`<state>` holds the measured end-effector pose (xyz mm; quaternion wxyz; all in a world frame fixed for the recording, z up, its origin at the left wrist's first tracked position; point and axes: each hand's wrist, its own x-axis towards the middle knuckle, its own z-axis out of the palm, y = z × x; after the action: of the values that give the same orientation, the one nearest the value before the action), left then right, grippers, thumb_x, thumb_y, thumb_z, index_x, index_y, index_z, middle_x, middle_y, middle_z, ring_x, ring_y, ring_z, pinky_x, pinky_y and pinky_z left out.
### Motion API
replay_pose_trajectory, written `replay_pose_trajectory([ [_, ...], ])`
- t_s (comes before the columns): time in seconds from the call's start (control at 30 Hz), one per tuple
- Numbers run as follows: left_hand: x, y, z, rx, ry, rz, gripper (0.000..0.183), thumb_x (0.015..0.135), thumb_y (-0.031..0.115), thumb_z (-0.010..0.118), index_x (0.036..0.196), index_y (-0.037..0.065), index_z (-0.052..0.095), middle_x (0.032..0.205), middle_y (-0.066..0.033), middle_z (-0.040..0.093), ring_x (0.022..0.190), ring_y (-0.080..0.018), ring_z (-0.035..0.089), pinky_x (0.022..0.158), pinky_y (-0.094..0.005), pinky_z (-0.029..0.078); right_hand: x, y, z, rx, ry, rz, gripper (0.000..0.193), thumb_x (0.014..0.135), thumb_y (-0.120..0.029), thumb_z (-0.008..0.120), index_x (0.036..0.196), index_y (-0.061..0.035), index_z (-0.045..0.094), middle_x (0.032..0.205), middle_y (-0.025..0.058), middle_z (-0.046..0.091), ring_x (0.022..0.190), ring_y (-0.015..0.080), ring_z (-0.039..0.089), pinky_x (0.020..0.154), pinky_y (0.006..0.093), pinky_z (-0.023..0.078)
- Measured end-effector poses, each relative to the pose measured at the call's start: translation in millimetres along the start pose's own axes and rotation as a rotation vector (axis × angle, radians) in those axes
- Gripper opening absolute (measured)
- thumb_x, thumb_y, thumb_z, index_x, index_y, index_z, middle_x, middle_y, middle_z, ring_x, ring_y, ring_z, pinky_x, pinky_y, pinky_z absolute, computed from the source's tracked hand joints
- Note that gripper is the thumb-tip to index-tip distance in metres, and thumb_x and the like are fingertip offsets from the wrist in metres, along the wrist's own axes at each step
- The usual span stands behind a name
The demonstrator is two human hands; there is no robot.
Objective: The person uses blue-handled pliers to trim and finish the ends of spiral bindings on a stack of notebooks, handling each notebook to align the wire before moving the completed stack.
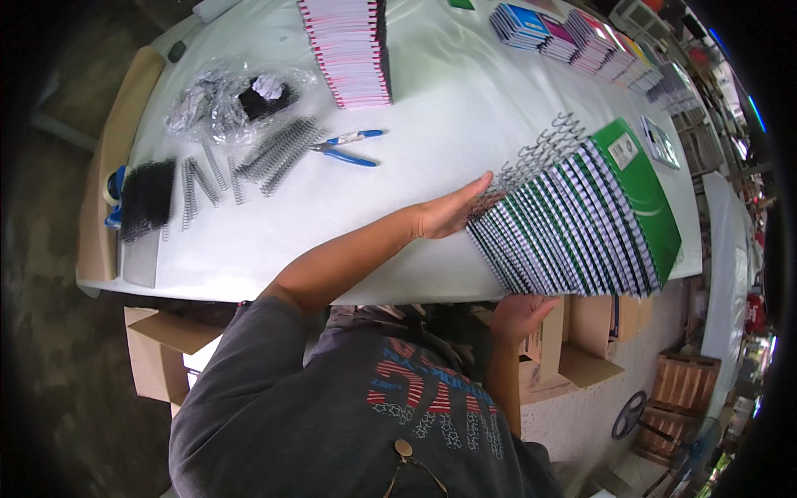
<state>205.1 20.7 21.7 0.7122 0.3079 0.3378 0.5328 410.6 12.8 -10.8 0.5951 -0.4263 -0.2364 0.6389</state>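
Observation:
A tall stack of spiral notebooks (573,216) with green covers stands at the right of the table, its striped page edges facing me. Metal spiral coils (544,149) stick out along its far left side. My left hand (452,212) lies against the stack's left side, fingers stretched out and thumb raised beside the coils; part of the fingers is hidden by the stack. Below the stack's near edge, my right hand (521,315) has its thumb spread away from the palm, touching or very close to the lowest part. Its other fingers are partly hidden.
Blue-handled pliers (353,149) lie beside loose coils (278,153). A crumpled plastic bag (224,104), a black bundle of coils (148,199) and a tape dispenser (114,197) are at left. A tall book stack (353,58) stands far; coloured notebooks (573,37) sit far right. Cardboard boxes (581,357) stand below.

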Motion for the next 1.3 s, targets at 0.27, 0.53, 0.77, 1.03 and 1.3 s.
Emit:
replay_pose_trajectory([
  [0.27, -1.7, 0.4, -4.7, 0.121, -0.051, -0.011, 0.083, 0.089, 0.067, 0.022, 0.146, 0.010, 0.003, 0.151, -0.0106, 0.011, 0.139, -0.0237, 0.010, 0.113, -0.0402, 0.010, -15.4, 5.7, 0.8, -0.011, -0.073, -0.174, 0.054, 0.098, -0.041, 0.027, 0.138, -0.0054, 0.029, 0.140, 0.0107, 0.034, 0.126, 0.0234, 0.033, 0.107, 0.0378, 0.017],
  [0.53, -17.8, 18.7, -32.2, 0.885, 0.711, 0.355, 0.051, 0.088, 0.042, 0.054, 0.118, 0.000, 0.055, 0.117, -0.0173, 0.058, 0.101, -0.0237, 0.057, 0.093, -0.0322, 0.041, 4.4, -18.0, -49.1, -0.464, 0.014, -0.278, 0.050, 0.097, -0.038, 0.029, 0.133, -0.0028, 0.034, 0.131, 0.0143, 0.039, 0.119, 0.0241, 0.038, 0.101, 0.0386, 0.025],
  [0.77, -67.7, -2.0, -91.6, 1.805, 1.297, 0.119, 0.048, 0.084, 0.037, 0.061, 0.119, 0.004, 0.052, 0.127, -0.0140, 0.048, 0.126, -0.0305, 0.036, 0.105, -0.0473, 0.024, -38.7, -112.2, -15.3, -0.090, -1.318, -0.353, 0.040, 0.093, -0.037, 0.043, 0.114, -0.0048, 0.051, 0.103, 0.0087, 0.056, 0.095, 0.0229, 0.053, 0.085, 0.0334, 0.039],
  [1.03, -135.0, -50.6, -44.2, 1.813, 0.546, 0.418, 0.060, 0.078, 0.030, 0.068, 0.129, 0.011, 0.043, 0.133, -0.0160, 0.039, 0.129, -0.0357, 0.031, 0.106, -0.0483, 0.022, -65.2, -165.0, 76.1, 0.255, -2.099, -0.150, 0.013, 0.088, -0.016, 0.055, 0.089, -0.0068, 0.064, 0.095, 0.0087, 0.058, 0.085, 0.0258, 0.056, 0.069, 0.0358, 0.045],
  [1.3, -139.9, -43.0, -16.5, 1.819, 0.768, 0.150, 0.071, 0.078, 0.030, 0.067, 0.137, 0.010, 0.034, 0.136, -0.0145, 0.036, 0.131, -0.0324, 0.028, 0.107, -0.0494, 0.021, -86.1, -150.3, 93.5, -0.063, -1.972, -0.180, 0.015, 0.080, -0.021, 0.067, 0.085, -0.0075, 0.063, 0.091, 0.0068, 0.058, 0.087, 0.0272, 0.057, 0.071, 0.0398, 0.045],
])
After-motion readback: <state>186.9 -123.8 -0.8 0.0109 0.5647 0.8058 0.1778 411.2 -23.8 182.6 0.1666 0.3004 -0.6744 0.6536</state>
